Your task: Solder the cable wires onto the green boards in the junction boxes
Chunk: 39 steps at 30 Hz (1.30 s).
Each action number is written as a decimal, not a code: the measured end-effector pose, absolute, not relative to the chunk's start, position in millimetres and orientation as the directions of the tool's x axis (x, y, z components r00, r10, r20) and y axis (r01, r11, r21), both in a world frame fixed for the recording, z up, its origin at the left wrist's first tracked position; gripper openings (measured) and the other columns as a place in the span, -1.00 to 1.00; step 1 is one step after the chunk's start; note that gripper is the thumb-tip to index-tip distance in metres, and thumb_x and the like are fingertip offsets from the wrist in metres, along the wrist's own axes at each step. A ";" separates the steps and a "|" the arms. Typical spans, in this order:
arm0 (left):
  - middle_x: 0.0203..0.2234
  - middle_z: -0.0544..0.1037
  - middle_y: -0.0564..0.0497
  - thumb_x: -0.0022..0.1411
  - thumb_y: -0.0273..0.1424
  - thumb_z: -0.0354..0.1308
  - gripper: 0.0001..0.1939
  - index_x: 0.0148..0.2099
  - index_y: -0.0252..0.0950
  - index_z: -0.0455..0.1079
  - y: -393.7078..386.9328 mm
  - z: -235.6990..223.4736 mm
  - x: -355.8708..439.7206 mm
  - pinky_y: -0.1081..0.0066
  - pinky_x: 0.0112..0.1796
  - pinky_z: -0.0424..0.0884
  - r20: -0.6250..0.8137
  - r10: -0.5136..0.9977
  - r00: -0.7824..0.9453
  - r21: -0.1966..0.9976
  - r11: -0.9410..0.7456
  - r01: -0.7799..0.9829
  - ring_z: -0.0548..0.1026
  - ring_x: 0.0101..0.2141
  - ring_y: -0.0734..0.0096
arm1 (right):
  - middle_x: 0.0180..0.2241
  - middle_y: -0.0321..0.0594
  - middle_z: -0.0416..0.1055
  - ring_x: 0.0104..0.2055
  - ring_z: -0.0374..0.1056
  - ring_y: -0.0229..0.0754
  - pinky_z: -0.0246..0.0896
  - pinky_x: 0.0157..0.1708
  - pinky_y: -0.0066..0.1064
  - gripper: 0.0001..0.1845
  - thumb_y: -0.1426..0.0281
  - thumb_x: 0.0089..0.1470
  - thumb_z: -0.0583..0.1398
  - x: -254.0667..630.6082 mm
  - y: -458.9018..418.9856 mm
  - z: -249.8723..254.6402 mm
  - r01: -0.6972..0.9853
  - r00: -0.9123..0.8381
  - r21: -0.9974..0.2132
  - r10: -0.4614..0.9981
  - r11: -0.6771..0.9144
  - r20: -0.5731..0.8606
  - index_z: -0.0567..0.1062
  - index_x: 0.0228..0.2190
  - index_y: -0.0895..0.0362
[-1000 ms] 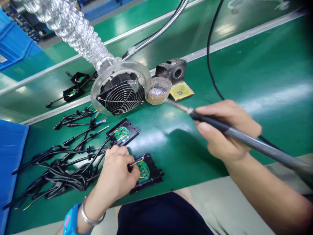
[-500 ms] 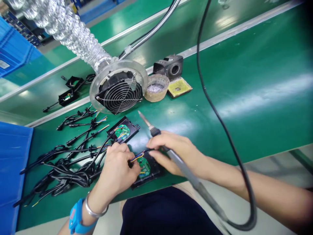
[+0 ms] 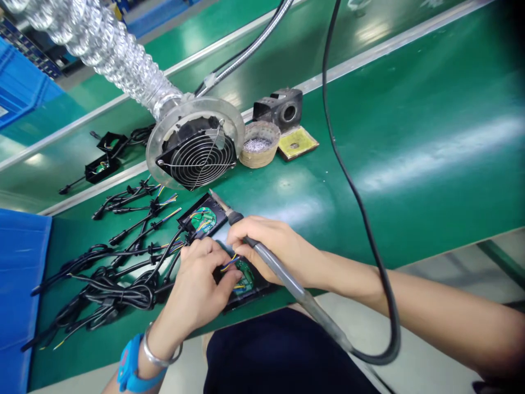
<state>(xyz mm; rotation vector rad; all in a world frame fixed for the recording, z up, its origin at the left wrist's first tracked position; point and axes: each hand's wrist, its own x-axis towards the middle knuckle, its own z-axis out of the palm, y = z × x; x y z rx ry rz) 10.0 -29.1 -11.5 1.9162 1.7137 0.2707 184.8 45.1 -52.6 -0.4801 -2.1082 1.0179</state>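
My right hand (image 3: pixel 268 243) is closed round a soldering iron (image 3: pixel 283 276), whose tip points up and left, away from the board. Its fingertips also reach the thin coloured wires (image 3: pixel 230 264) above a green circuit board (image 3: pixel 247 276). That board lies in a black plastic housing (image 3: pixel 256 293) at the bench's near edge. With thumb and fingers together, my left hand (image 3: pixel 205 279) pinches the same wires at the board's left side. A second black housing with a green board (image 3: pixel 204 219) lies just beyond, under the iron's tip. Fingers cover part of the near board.
Several black cables (image 3: pixel 118 293) lie at left beside a blue bin (image 3: pixel 20 295). A fume extractor fan (image 3: pixel 203 158) hangs from a foil duct (image 3: pixel 110 52). Behind stand a solder-filled bowl (image 3: pixel 260 145), a yellow sponge (image 3: pixel 298 143) and an iron holder (image 3: pixel 283 109). The iron's cord (image 3: pixel 348 175) loops at right.
My right hand has moved left with the soldering iron, toward the left hand and the wires. The iron's tip has shifted left over the far housing. My left hand has stayed nearly in place.
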 end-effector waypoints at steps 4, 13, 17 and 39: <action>-0.37 0.39 0.05 0.21 -0.39 0.20 -0.88 -0.40 -0.23 0.40 -32.3 -19.1 5.8 0.24 -0.22 0.21 -0.120 0.981 0.150 0.587 -0.051 0.808 0.36 -0.27 0.30 | -0.40 -0.36 0.36 -0.36 0.28 -0.30 0.21 -0.31 -0.48 -0.78 0.62 0.08 0.12 186.8 48.0 -55.5 0.053 -0.691 -0.849 0.633 0.526 0.349 0.35 -0.25 0.09; -0.34 0.42 0.03 0.26 -0.38 0.16 -0.92 -0.25 -0.19 0.48 -33.7 -24.6 5.0 0.30 -0.22 0.31 -0.025 0.995 0.098 0.647 -0.059 0.760 0.41 -0.27 0.35 | -0.37 -0.34 0.37 -0.36 0.32 -0.29 0.25 -0.32 -0.46 -0.81 0.57 0.12 0.11 195.7 40.9 -63.2 0.094 -0.738 -0.886 0.629 0.454 0.244 0.33 -0.23 0.07; -0.33 0.37 0.02 0.29 -0.39 0.12 -0.92 -0.26 -0.21 0.44 -31.7 -23.8 5.1 0.36 -0.26 0.34 -0.023 0.997 0.077 0.685 -0.040 0.728 0.38 -0.30 0.39 | -0.39 -0.34 0.36 -0.37 0.27 -0.28 0.21 -0.30 -0.45 -0.74 0.62 0.09 0.11 194.6 40.7 -66.6 0.073 -0.745 -0.834 0.586 0.547 0.320 0.32 -0.20 0.09; -0.37 0.42 0.03 0.15 -0.51 0.17 -0.86 -0.46 -0.26 0.43 -20.7 -18.4 11.5 0.39 -0.29 0.34 -0.088 0.985 0.151 0.566 -0.076 0.821 0.40 -0.32 0.41 | -0.39 -0.27 0.51 -0.39 0.43 -0.25 0.35 -0.37 -0.43 -0.69 0.50 0.22 0.12 234.6 21.6 -24.1 0.194 -0.490 -0.788 0.754 0.585 0.439 0.42 -0.01 0.05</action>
